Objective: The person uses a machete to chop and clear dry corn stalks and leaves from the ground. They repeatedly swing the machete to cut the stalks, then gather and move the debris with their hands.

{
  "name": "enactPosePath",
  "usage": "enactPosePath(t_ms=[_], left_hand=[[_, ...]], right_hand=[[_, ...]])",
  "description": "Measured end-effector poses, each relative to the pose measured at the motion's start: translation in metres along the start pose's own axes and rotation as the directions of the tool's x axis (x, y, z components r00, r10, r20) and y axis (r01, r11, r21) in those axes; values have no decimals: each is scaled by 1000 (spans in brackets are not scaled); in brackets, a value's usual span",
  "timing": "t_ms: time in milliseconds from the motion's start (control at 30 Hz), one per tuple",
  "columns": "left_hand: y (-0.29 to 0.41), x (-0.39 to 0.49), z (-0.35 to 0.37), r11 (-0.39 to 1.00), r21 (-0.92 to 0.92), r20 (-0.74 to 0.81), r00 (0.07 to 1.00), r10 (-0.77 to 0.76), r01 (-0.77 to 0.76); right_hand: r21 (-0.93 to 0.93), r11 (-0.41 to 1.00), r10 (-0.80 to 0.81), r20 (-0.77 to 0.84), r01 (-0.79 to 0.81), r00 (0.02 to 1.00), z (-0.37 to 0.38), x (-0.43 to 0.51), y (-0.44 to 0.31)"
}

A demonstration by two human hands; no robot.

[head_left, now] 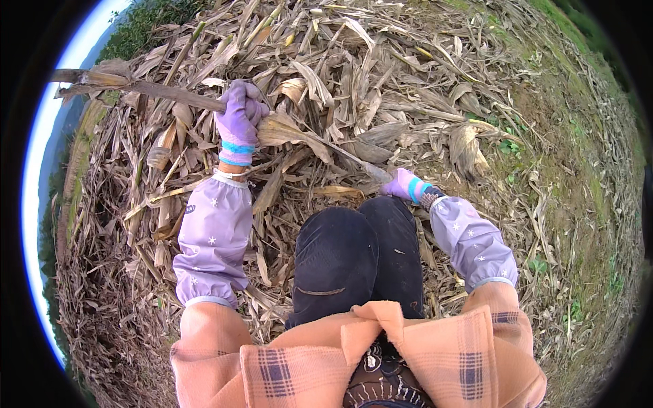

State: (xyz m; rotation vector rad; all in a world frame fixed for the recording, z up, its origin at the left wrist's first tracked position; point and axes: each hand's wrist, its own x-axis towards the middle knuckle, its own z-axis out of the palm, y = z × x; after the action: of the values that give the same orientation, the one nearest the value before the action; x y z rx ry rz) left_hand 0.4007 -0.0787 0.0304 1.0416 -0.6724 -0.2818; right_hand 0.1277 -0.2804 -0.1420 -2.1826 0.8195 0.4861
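Observation:
Gloved in purple with a blue band, my left hand is closed around a dry corn stalk that reaches out to the upper left. A dry husk fans out on the right side of that fist. My right hand, in a matching glove, is closed at the end of a long, thin, greyish piece, close by my right knee. This piece slants up leftward to the husk; whether it is a stalk or a tool I cannot tell. The fingers of the right hand are partly hidden.
A thick heap of dry corn stalks and leaves lies before my bent knees and around them. On the right, bare soil with small green plants shows. A leafy bush stands at the upper left.

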Motion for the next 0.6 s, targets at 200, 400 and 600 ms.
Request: enactPosePath(t_ms=[200, 400, 600], left_hand=[[15, -6, -16, 998, -60, -111, 993, -42, 35], [-11, -39, -28, 984, -175, -79, 997, -5, -9], [5, -37, -7, 994, -105, -87, 996, 21, -31]], right_hand=[[637, 767, 7, 118, -81, 993, -26, -52, -16], [654, 535, -301, -444, 535, 844, -121, -118, -94], [165, 618, -497, -676, 769, 544, -121, -86, -102]])
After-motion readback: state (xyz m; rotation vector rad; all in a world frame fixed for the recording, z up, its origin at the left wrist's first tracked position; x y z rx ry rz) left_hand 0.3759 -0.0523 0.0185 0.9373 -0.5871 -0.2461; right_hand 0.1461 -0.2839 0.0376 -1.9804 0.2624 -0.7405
